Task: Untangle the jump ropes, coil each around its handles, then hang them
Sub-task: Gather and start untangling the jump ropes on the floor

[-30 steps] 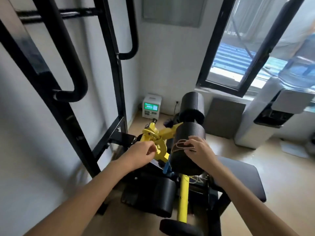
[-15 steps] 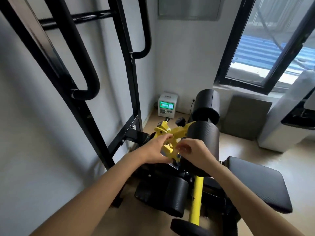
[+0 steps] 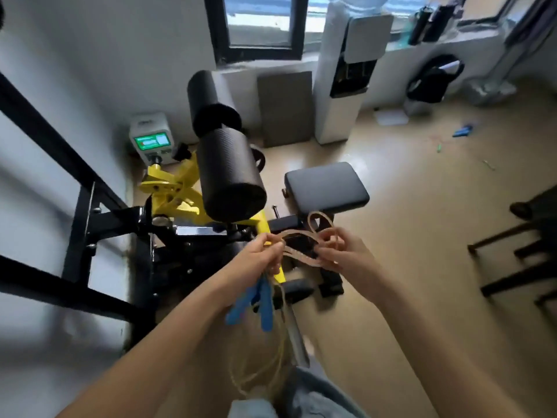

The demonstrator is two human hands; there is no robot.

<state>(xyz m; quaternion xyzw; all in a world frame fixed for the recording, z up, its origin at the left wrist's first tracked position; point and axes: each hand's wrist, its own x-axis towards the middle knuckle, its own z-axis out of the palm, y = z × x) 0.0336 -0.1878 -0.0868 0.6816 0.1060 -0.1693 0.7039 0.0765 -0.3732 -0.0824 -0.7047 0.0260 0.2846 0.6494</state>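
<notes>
Two hands work one tan jump rope in front of the body. Left hand: grip curled tight round a bunch of rope strands, with two blue handles hanging just below the fist. Thin loops of rope trail down from the handles toward the person's lap; blurred, count unclear. Right hand: fingers pinching several rope loops, one loop standing up above the knuckles. A short stretch of rope runs taut between the two hands.

Surroundings, left to right: black steel frame against the wall; small white unit with a green screen on the floor by the corner; yellow machine arm carrying two black foam rollers, directly beyond the hands; black padded seat beside the rollers; grey panel leaning on the wall; white water dispenser; black bag under the sill; dark chair legs at far right. No containers seen.
</notes>
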